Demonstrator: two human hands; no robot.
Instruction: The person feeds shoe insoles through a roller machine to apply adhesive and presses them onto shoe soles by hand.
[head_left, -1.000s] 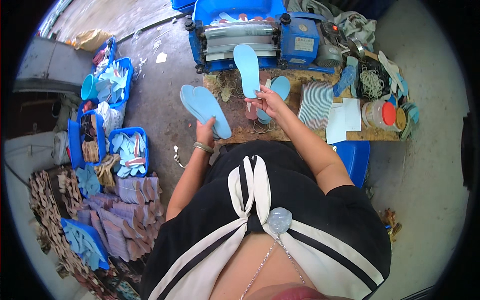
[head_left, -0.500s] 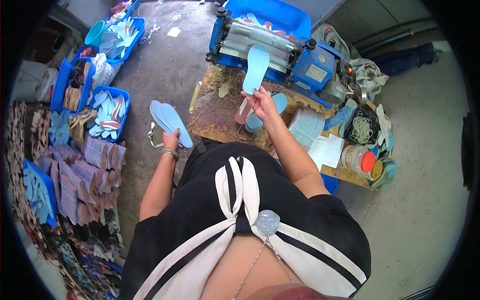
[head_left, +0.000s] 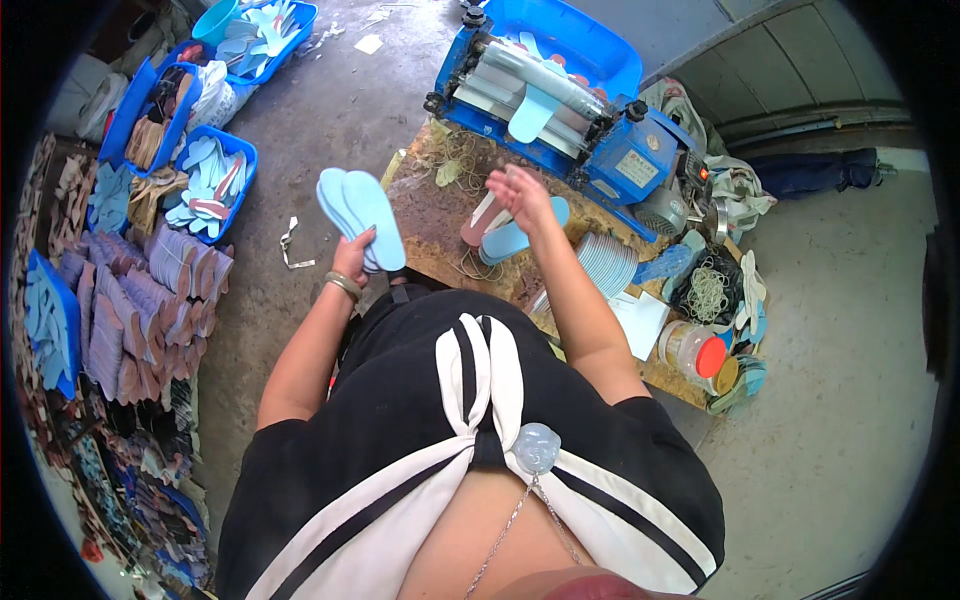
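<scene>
My left hand [head_left: 351, 258] is closed round the heel ends of a few light blue insoles [head_left: 366, 208], fanned out beside the table's left edge. At the blue roller machine [head_left: 618, 172], a single light blue insole [head_left: 534, 114] lies partly between the rollers, its rounded end sticking out toward me. My right hand [head_left: 521, 198] hangs a little short of that insole, fingers apart and holding nothing. Beneath it on the wooden table [head_left: 425, 225] lie more blue insoles [head_left: 506, 242] and a reddish-brown piece [head_left: 480, 222], both partly covered by my hand and forearm.
A curved stack of insoles [head_left: 606, 262], white paper [head_left: 640, 322] and a red-lidded jar [head_left: 690, 350] stand at the table's right. Behind the rollers is a blue bin [head_left: 612, 45]. Left on the floor are blue baskets [head_left: 250, 180] of insoles and bundled purple-grey pieces [head_left: 150, 310].
My right hand has let go of the insole and drawn back; that insole has moved farther into the rollers. My left hand with its insoles has risen and shifted right.
</scene>
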